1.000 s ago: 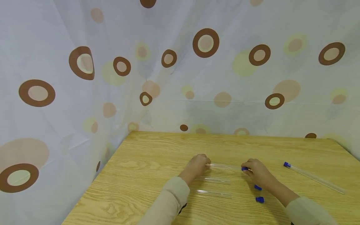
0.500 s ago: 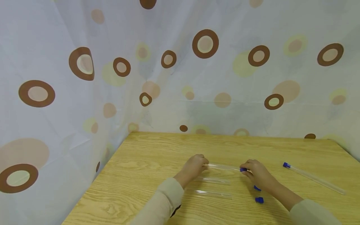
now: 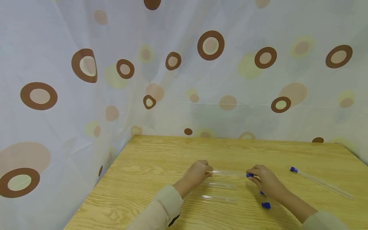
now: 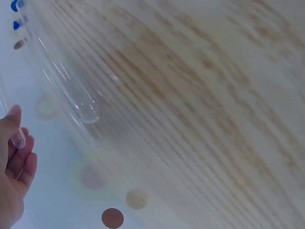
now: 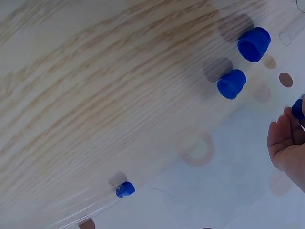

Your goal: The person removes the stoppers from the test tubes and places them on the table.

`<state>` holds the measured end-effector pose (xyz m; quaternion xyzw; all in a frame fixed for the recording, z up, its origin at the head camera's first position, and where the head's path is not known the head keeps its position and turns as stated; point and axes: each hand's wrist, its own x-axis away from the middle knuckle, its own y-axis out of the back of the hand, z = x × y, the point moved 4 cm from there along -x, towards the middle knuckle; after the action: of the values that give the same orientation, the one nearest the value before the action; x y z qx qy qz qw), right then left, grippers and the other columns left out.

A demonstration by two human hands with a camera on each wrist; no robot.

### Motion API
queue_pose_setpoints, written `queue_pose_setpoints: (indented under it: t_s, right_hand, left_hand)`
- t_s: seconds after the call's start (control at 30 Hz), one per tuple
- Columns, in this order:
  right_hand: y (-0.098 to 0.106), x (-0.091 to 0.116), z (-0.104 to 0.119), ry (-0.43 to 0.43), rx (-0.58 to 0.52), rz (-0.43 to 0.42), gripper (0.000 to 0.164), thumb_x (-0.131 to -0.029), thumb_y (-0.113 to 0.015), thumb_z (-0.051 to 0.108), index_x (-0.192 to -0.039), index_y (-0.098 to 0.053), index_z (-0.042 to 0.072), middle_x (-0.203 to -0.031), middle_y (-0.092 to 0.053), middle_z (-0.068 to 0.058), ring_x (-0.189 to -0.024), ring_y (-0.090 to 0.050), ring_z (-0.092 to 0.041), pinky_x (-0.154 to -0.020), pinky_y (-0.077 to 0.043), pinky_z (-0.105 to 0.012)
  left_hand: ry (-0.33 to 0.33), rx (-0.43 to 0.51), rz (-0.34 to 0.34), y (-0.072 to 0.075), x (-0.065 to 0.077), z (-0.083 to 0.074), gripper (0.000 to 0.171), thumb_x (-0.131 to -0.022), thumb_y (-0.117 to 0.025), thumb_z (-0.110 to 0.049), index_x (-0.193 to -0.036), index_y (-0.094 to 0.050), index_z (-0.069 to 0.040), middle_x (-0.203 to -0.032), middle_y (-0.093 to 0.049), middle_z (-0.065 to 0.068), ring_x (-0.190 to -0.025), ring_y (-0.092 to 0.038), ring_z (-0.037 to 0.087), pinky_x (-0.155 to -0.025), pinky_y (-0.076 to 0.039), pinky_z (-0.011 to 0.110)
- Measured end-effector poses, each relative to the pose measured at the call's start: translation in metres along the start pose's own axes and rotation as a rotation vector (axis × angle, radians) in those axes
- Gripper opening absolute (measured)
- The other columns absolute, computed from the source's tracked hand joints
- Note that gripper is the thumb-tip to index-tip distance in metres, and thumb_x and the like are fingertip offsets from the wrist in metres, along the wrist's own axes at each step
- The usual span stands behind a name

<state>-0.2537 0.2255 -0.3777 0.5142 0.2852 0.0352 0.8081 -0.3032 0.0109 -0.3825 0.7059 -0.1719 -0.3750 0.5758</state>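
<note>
My left hand (image 3: 196,175) pinches the rounded end of a clear test tube (image 3: 225,172), which points right above the table. Between the thumb and fingers of my right hand (image 3: 266,181) is a blue cap (image 3: 249,175), right at the tube's open end. In the left wrist view, thumb and fingertips press on the tube's tip (image 4: 19,139). Only part of the held cap (image 5: 298,109) shows at the right wrist view's edge. Two more clear tubes (image 3: 219,185) lie side by side nearer me, partly behind the left hand. Two loose blue caps (image 3: 265,205) rest below the right hand.
A test tube with a blue cap on it (image 3: 322,183) lies slanted on the right of the wooden table (image 3: 138,198). Behind and to the left hangs a white curtain (image 3: 172,118) printed with brown and yellow circles.
Both hands have come slightly nearer to me with the tube and cap. The left hand has drifted a little left. The tubes and caps on the table stay put.
</note>
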Motion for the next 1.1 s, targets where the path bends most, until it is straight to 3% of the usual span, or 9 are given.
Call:
queue_pose_setpoints:
  t_s: [0.23, 0.47, 0.73, 0.93, 1.1]
  right_hand:
    - [0.001, 0.003, 0.002, 0.054, 0.010, -0.030, 0.021, -0.076, -0.070, 0.000, -0.096, -0.068, -0.003, -0.084, -0.063, 0.001, -0.075, -0.057, -0.017, -0.062, -0.053, -0.022]
    - [-0.003, 0.006, -0.003, 0.101, -0.026, -0.063, 0.025, -0.074, -0.071, 0.001, -0.097, -0.066, -0.008, -0.082, -0.061, -0.001, -0.074, -0.056, -0.014, -0.059, -0.051, -0.024]
    - [0.002, 0.006, 0.003, 0.056, 0.016, -0.002, 0.026, -0.078, -0.071, 0.008, -0.101, -0.067, -0.003, -0.088, -0.063, 0.001, -0.078, -0.058, -0.017, -0.064, -0.053, -0.024]
    - [0.003, 0.007, 0.005, 0.093, 0.066, 0.000, 0.025, -0.077, -0.071, 0.007, -0.100, -0.067, -0.003, -0.088, -0.062, 0.002, -0.079, -0.056, -0.018, -0.065, -0.052, -0.025]
    - [0.003, 0.008, 0.006, 0.114, 0.064, -0.014, 0.015, -0.077, -0.071, 0.005, -0.091, -0.068, 0.001, -0.086, -0.061, 0.004, -0.078, -0.055, -0.016, -0.064, -0.052, -0.023]
  left_hand:
    - [-0.060, -0.039, -0.063, 0.006, 0.006, -0.003, 0.022, -0.082, -0.066, -0.020, -0.101, -0.072, -0.010, -0.082, -0.061, 0.000, -0.071, -0.057, 0.006, -0.062, -0.042, 0.002]
    - [-0.074, -0.017, -0.083, 0.008, 0.010, -0.001, 0.022, -0.084, -0.065, -0.020, -0.102, -0.071, -0.009, -0.080, -0.058, 0.001, -0.071, -0.055, 0.007, -0.061, -0.042, 0.004]
    - [-0.092, 0.021, -0.091, 0.013, 0.016, -0.001, 0.021, -0.084, -0.065, -0.018, -0.101, -0.072, -0.007, -0.080, -0.058, 0.001, -0.070, -0.053, 0.007, -0.060, -0.041, 0.004]
    - [-0.114, 0.027, -0.104, 0.017, 0.018, -0.004, 0.021, -0.083, -0.066, -0.017, -0.100, -0.072, -0.007, -0.079, -0.057, 0.002, -0.070, -0.052, 0.008, -0.060, -0.041, 0.005]
    - [-0.125, 0.026, -0.100, 0.018, 0.020, -0.004, 0.021, -0.084, -0.066, -0.018, -0.101, -0.072, -0.008, -0.080, -0.058, 0.001, -0.072, -0.054, 0.008, -0.061, -0.042, 0.005]
